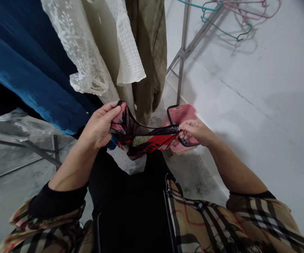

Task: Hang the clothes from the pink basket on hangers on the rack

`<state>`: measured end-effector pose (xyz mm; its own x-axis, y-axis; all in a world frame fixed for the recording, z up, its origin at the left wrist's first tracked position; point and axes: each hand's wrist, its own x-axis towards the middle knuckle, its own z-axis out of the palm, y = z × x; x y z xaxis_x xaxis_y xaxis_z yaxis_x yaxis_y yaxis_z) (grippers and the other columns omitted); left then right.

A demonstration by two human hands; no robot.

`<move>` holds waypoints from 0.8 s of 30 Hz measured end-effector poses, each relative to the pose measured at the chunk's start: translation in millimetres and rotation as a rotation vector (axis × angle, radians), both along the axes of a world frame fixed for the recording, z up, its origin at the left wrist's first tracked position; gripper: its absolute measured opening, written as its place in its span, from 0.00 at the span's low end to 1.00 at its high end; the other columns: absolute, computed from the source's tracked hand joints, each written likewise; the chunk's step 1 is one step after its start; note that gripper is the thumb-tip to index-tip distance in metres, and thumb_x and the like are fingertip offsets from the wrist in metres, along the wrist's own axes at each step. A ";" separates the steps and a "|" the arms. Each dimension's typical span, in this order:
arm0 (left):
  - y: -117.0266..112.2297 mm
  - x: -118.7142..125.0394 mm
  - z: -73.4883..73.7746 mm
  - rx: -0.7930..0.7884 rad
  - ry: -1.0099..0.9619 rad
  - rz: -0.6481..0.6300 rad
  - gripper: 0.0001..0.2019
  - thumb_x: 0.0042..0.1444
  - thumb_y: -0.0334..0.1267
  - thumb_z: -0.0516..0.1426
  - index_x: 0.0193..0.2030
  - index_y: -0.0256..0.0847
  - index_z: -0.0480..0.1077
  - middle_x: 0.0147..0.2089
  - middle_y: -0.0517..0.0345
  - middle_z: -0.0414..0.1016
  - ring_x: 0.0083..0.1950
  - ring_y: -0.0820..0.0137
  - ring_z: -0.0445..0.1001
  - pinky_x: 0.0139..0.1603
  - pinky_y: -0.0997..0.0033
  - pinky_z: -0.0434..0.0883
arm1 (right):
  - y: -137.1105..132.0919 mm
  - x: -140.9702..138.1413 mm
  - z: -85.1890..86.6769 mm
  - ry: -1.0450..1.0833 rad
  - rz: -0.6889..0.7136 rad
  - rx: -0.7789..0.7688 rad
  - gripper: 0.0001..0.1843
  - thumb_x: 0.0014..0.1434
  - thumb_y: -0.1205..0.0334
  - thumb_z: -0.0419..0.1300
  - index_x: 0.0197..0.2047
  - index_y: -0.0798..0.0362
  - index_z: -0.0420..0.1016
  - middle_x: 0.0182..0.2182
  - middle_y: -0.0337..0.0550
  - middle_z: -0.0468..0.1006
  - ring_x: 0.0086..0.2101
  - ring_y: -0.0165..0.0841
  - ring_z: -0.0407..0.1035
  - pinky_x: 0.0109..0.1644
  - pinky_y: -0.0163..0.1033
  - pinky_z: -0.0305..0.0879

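Stretched between my two hands is a pair of patterned underpants [152, 142], red, black and pink with a dark waistband. My left hand [103, 123] pinches the waistband at one side, thumb on top. At the other side my right hand [192, 130] grips the band's end between closed fingers. The middle of the cloth sags below the band. Just beyond my left hand hang a white lace garment [88, 59] and a brown garment [150, 52]. Behind my right hand, on the floor, stands a pink plastic basket [186, 113] with a dark rim or handle.
Blue clothing [36, 66] hangs at the left. A metal rack leg [183, 52] stands against the white wall [273, 105], with teal and pink hangers [243, 14] at its top. Metal bars [39, 153] cross low on the left above the concrete floor [9, 203].
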<state>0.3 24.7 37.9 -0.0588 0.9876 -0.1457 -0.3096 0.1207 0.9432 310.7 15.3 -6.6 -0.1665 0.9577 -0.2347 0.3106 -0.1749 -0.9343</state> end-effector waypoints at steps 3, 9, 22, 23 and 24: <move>-4.6 11.3 -3.9 -0.011 0.067 -0.131 0.06 0.51 0.33 0.64 0.37 0.39 0.77 0.37 0.56 0.80 0.34 0.72 0.77 0.30 0.78 0.73 | -0.5 -14.6 3.8 -0.157 0.153 0.210 0.20 0.53 0.53 0.66 0.44 0.58 0.78 0.38 0.49 0.81 0.36 0.32 0.75 0.40 0.35 0.73; -13.0 33.7 -12.5 0.062 0.240 -0.569 0.10 0.47 0.41 0.67 0.35 0.39 0.78 0.27 0.58 0.76 0.24 0.71 0.72 0.21 0.75 0.70 | 1.2 -77.2 21.7 0.121 0.469 0.469 0.34 0.52 0.54 0.68 0.61 0.49 0.67 0.58 0.45 0.71 0.58 0.37 0.66 0.62 0.42 0.63; -3.0 3.9 -80.5 0.489 1.027 -0.249 0.18 0.46 0.23 0.55 0.41 0.45 0.76 0.37 0.55 0.73 0.44 0.63 0.72 0.48 0.63 0.69 | -1.7 -70.6 62.9 0.001 -0.066 0.580 0.14 0.61 0.50 0.59 0.36 0.51 0.78 0.31 0.41 0.77 0.38 0.32 0.73 0.40 0.36 0.71; -3.6 2.8 -89.0 0.469 1.103 -0.201 0.18 0.47 0.23 0.54 0.42 0.45 0.76 0.37 0.54 0.72 0.45 0.61 0.72 0.47 0.63 0.69 | -2.0 -66.4 63.9 -0.008 -0.117 0.602 0.14 0.61 0.50 0.59 0.37 0.51 0.78 0.31 0.41 0.77 0.39 0.32 0.73 0.40 0.36 0.71; -4.6 1.6 -96.1 0.441 1.170 -0.168 0.17 0.48 0.24 0.55 0.42 0.45 0.76 0.38 0.53 0.71 0.45 0.60 0.71 0.46 0.62 0.69 | -1.6 -61.5 64.4 -0.010 -0.165 0.621 0.14 0.61 0.50 0.59 0.37 0.51 0.78 0.31 0.42 0.77 0.39 0.33 0.73 0.39 0.36 0.71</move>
